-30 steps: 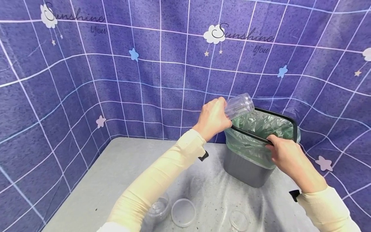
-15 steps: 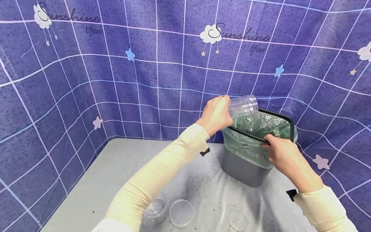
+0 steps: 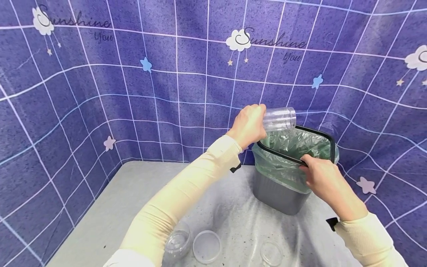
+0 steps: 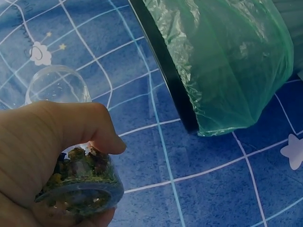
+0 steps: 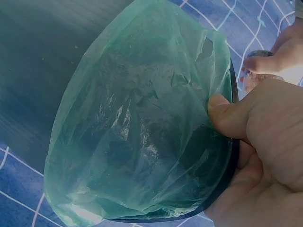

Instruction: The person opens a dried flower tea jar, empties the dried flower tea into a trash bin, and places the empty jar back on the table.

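My left hand grips a clear plastic jar by its base end, holding it nearly level over the left side of the bin. The jar's mouth points right, above the opening. In the left wrist view, dark green and yellowish dried plant bits sit in the base of the jar. My right hand pinches the black rim of a grey trash bin, thumb on the outer side. A green bag lines the bin and folds over its rim; the bin's bottom is hidden.
A clear round container stands at the front, partly behind my left sleeve. Beside it lies a translucent round lid, and farther right a clear ring-like lid. A blue gridded curtain rises behind the grey tabletop.
The jar has turned from slanting upward to nearly level, its mouth lower relative to its base. My right hand keeps its grip on the rim. The head view has shifted slightly right.
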Demonstrator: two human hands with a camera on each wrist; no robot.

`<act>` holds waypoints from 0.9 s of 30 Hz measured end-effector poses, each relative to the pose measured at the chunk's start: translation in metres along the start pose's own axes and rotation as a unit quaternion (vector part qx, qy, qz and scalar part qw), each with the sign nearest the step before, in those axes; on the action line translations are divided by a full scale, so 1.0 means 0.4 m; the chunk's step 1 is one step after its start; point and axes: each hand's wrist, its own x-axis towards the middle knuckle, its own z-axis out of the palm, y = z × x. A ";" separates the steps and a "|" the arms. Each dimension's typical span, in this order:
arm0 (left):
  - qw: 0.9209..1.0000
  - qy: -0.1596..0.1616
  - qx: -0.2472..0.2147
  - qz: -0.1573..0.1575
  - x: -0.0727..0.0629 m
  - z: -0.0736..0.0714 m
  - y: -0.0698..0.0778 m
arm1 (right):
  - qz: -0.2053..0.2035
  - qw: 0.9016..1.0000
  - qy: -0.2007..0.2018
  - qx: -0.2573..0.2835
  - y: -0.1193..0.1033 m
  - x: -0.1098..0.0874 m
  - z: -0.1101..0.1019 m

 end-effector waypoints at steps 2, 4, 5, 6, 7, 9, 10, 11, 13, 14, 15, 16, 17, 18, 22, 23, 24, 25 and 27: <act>1.000 0.000 0.004 0.004 0.004 0.001 -0.002 | 0.000 1.000 0.001 0.001 -0.001 0.000 0.000; 1.000 0.001 0.009 0.010 0.009 0.004 -0.004 | 0.001 1.000 0.001 0.001 0.000 0.000 0.001; 1.000 0.001 0.011 0.013 0.011 0.005 -0.005 | 0.001 1.000 0.001 0.001 0.000 0.000 0.001; 1.000 0.000 0.013 0.015 0.014 0.006 -0.006 | 0.001 1.000 0.002 0.000 0.001 0.000 0.001; 1.000 0.001 0.014 0.017 0.017 0.007 -0.007 | 0.002 1.000 0.002 0.000 0.001 0.000 0.001; 1.000 0.000 0.015 0.021 0.021 0.010 -0.010 | 0.002 1.000 0.000 -0.001 0.003 -0.001 0.002; 1.000 -0.002 0.015 0.021 0.023 0.010 -0.011 | 0.003 1.000 -0.001 -0.001 0.003 -0.001 0.003; 1.000 -0.004 0.016 0.021 0.024 0.011 -0.012 | 0.004 1.000 -0.002 -0.001 0.003 -0.001 0.003; 1.000 -0.009 0.018 0.022 0.028 0.013 -0.013 | 0.004 1.000 -0.002 -0.001 0.004 -0.002 0.004; 1.000 -0.010 0.020 0.022 0.029 0.014 -0.013 | 0.004 1.000 -0.002 -0.001 0.004 -0.002 0.004; 0.999 -0.010 0.022 0.022 0.031 0.015 -0.014 | 0.003 1.000 -0.001 0.000 0.004 -0.003 0.004; 0.999 -0.010 0.024 0.022 0.033 0.016 -0.014 | 0.003 1.000 -0.001 0.000 0.004 -0.004 0.004; 0.999 -0.008 0.026 0.024 0.035 0.018 -0.015 | 0.002 1.000 0.000 0.000 0.003 -0.004 0.004; 0.999 -0.007 0.027 0.026 0.037 0.020 -0.016 | 0.001 1.000 0.001 0.000 0.003 -0.005 0.005; 0.999 -0.002 0.036 0.037 0.043 0.028 -0.022 | -0.003 1.000 0.005 -0.001 0.002 -0.004 0.005; 0.999 -0.001 0.037 0.040 0.044 0.030 -0.023 | -0.003 1.000 0.005 -0.002 0.002 -0.004 0.005; 0.998 -0.001 0.040 0.042 0.046 0.031 -0.024 | -0.003 1.000 0.006 -0.002 0.001 -0.004 0.005; 0.998 -0.002 0.042 0.045 0.048 0.032 -0.026 | -0.003 1.000 0.006 -0.003 0.001 -0.003 0.004; 0.998 -0.005 0.045 0.048 0.054 0.034 -0.029 | -0.001 1.000 0.006 -0.003 0.000 -0.003 0.004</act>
